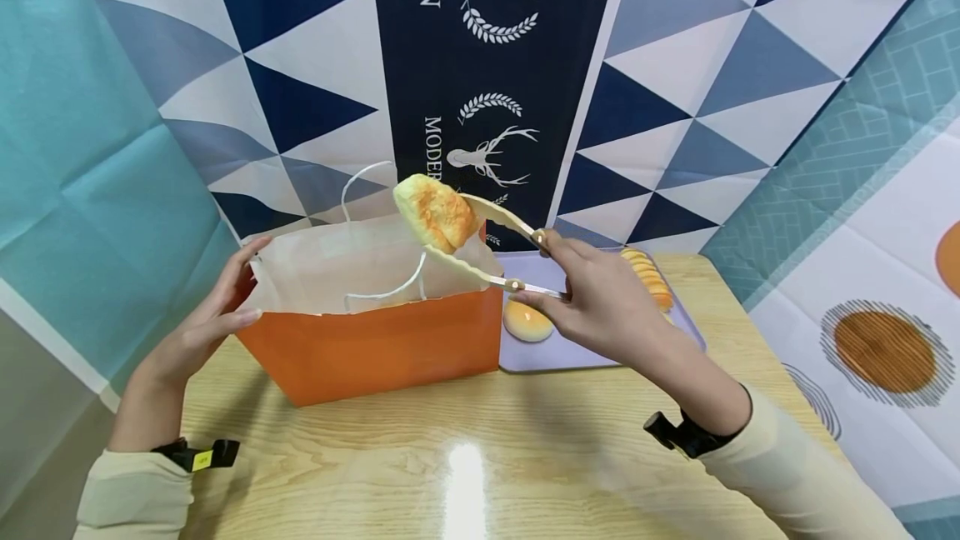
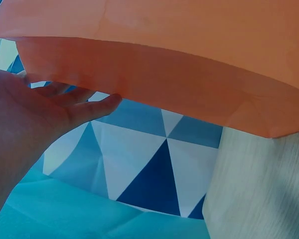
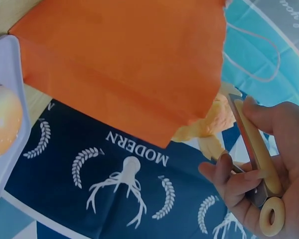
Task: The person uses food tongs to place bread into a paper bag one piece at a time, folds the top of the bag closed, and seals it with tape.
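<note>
My right hand [image 1: 611,298] grips food tongs [image 1: 501,215], with beige tips, metal arms and a beige ring at the handle end, the ring showing in the right wrist view. Between the tips is a browned, pale-edged piece of bread [image 1: 438,213], above the right part of an orange paper bag [image 1: 390,348]. The bag stands upright, its white-lined mouth open and its white cord handles raised. At its left end my left hand [image 1: 198,327] touches the side, thumb by the front rim and fingers spread toward the back rim; the left wrist view shows the thumb extended along the orange side.
Right of the bag lies a lilac tray [image 1: 555,357], partly behind my right hand. It carries a round glazed bun [image 1: 527,322] and a ridged golden bread [image 1: 648,277]. Patterned cloth [image 1: 502,65] hangs behind the wooden table [image 1: 375,457] and along its sides.
</note>
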The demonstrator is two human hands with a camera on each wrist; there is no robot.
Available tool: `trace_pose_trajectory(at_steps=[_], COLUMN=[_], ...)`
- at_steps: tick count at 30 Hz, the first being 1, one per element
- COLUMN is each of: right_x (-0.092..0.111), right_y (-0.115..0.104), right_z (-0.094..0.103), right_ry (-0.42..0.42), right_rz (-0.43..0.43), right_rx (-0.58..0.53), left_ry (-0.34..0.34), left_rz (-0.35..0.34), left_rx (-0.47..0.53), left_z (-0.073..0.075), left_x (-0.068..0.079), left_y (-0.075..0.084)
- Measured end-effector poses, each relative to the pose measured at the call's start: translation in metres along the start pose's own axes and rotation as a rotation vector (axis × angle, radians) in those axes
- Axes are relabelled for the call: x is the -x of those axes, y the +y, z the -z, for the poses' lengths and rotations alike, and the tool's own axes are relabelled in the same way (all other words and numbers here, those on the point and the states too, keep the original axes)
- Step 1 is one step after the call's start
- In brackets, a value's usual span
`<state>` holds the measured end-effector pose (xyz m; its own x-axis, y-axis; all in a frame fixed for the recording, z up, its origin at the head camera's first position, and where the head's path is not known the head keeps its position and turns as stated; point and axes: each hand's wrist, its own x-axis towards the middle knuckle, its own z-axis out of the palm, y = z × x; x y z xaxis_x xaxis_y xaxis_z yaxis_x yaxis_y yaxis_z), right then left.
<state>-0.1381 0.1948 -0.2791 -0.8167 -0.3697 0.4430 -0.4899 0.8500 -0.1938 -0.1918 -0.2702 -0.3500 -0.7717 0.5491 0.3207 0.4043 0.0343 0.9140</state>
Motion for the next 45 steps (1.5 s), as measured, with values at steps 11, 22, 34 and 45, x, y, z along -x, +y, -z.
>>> trace_pose_trajectory(at_steps=[11,22,34,45], right_x=[-0.004,-0.005,0.001,0.021], right_y=[-0.001,0.0,0.004,0.029], right_z=[-0.005,-0.005,0.005,0.021], right_ry=[-0.01,-0.044,-0.03,0.001], right_rz=[0.036,0.007,-0.038,-0.112], right_rx=[0.033,0.034,0.018,-0.006], left_ry=[-0.014,-0.02,-0.009,-0.007], left_rz=[0.004,0.01,-0.01,-0.017], left_rx=[0.006,-0.008,0.004,-0.007], left_z=[0.0,0.002,0.001,0.004], left_x=[-0.001,0.001,0.002,0.003], left_y=[-0.001,-0.002,-0.002,-0.005])
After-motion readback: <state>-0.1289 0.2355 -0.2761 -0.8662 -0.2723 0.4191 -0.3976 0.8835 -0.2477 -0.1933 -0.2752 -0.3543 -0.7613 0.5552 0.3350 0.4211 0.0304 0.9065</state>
